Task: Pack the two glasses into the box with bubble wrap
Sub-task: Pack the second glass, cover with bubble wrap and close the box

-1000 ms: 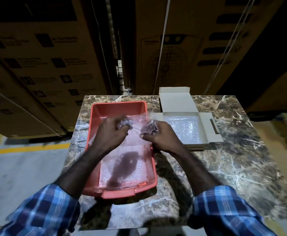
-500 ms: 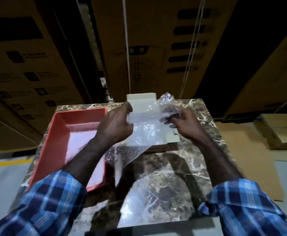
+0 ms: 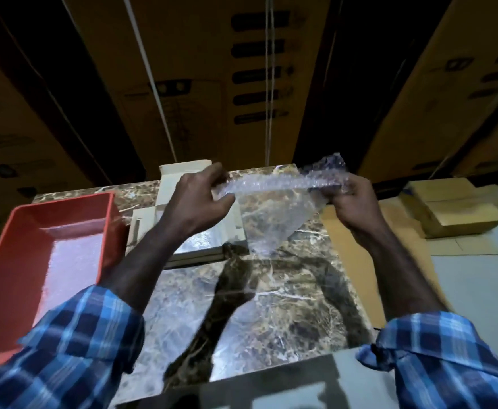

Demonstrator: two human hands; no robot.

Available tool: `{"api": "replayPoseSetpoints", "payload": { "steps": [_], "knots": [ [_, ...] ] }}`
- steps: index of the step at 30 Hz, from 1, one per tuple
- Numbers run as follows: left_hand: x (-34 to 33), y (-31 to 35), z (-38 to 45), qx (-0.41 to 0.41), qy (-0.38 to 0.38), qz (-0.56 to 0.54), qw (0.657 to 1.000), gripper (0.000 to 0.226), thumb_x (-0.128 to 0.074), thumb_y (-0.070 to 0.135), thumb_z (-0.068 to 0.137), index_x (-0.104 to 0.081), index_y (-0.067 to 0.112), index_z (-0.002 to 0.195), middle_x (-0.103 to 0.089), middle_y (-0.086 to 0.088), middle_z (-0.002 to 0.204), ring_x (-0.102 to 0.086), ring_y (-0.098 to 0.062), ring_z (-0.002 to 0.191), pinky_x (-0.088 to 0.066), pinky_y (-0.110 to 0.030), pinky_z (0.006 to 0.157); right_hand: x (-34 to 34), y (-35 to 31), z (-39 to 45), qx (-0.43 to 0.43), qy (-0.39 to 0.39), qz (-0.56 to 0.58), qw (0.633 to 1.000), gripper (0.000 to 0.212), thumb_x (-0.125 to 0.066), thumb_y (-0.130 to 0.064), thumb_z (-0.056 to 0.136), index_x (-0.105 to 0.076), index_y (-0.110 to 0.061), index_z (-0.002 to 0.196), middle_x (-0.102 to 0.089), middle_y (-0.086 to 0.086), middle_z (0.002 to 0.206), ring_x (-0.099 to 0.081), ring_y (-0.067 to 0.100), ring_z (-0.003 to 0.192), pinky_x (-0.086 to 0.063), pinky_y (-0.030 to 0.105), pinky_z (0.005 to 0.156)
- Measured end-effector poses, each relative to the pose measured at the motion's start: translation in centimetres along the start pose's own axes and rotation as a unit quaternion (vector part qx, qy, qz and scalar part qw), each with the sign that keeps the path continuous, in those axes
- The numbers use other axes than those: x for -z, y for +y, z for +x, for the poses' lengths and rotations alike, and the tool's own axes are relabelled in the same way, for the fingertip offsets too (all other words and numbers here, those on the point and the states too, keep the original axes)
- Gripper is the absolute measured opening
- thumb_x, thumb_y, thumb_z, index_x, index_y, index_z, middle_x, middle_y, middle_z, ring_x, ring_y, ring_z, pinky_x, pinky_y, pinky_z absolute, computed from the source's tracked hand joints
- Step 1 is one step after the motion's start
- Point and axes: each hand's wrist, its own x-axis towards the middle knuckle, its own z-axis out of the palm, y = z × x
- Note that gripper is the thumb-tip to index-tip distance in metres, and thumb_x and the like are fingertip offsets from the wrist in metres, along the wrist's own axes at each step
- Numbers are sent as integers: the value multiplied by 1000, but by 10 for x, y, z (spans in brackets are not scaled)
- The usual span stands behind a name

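Two hands held one sheet of bubble wrap (image 3: 274,214) above the bench (image 3: 271,305).
Left hand (image 3: 197,202) and right hand (image 3: 357,202) each pinched a top corner; one open box (image 3: 180,184) lay beneath the left grip.

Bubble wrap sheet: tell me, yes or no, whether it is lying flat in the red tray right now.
No, both the left hand and right hand hold the bubble wrap sheet up above the marble table, right of the red tray.
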Motion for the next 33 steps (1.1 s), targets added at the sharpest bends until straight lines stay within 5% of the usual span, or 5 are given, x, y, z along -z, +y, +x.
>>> {"api": "replayPoseSetpoints", "payload": {
  "steps": [11,18,24,30,33],
  "knots": [
    [-61,-50,-123,49,-289,-23,956,50,-51,51,73,-75,20,105,-74,9,101,-66,-3,93,-51,-24,85,-3,112,-103,-167,-142,-69,973,54,-68,16,79,-79,-36,69,-77,-11,82,-74,11,84,-55,24,72],
    [-83,-84,-168,132,-387,-57,911,22,-63,44,74,-73,25,80,-71,12,77,-66,-2,74,-52,-28,71,-18,153,-140,-282,-163,-109,939,42,-65,8,87,-66,-28,65,-66,-8,66,-60,4,59,-56,27,67],
    [-91,-98,-169,269,-311,-222,884,24,-75,30,81,-67,17,61,-56,4,57,-51,-9,57,-36,-23,56,-33,140,-141,-317,-103,-19,943,56,-53,17,87,-58,-16,42,-47,-8,34,-42,0,28,-31,9,36],
    [-127,-100,-156,484,-112,-430,754,17,-66,12,94,-66,-5,94,-65,-36,95,-66,-40,75,-57,-45,61,-38,169,-124,-359,-17,-69,930,33,-64,-15,93,-60,-8,60,-52,4,49,-41,16,41,-34,28,53],
    [-142,-100,-151,511,-87,-399,757,25,-67,25,95,-68,1,99,-65,-30,94,-60,-40,79,-60,-46,55,-40,176,-119,-366,-10,-94,926,35,-61,-22,95,-53,-7,64,-45,8,51,-37,15,44,-29,25,48]
  ]
}}
